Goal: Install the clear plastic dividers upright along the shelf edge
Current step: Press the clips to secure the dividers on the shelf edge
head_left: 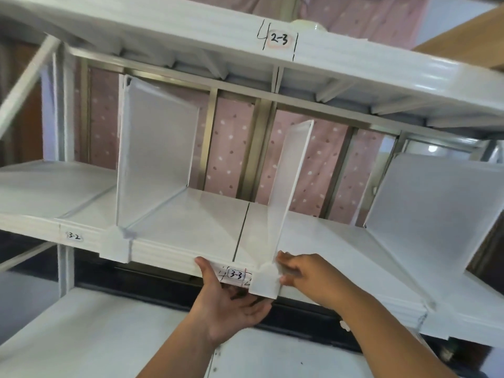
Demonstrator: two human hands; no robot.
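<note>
The left hand (231, 298) cups the shelf (174, 252) edge from below, palm up, thumb on the front lip beside the "3-3" label (236, 274), fingers loosely curled and holding nothing. The right hand (305, 274) pinches the white clip (266, 281) at the foot of the middle divider (291, 184), forearm reaching from lower right. That frosted, flat divider stands upright on the smooth white shelf, between two others (155, 148) (436, 211).

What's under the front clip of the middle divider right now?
The left hand cups beneath the front clip of the middle divider, fingers tucked under the shelf edge. The clip's underside is hidden.
</note>
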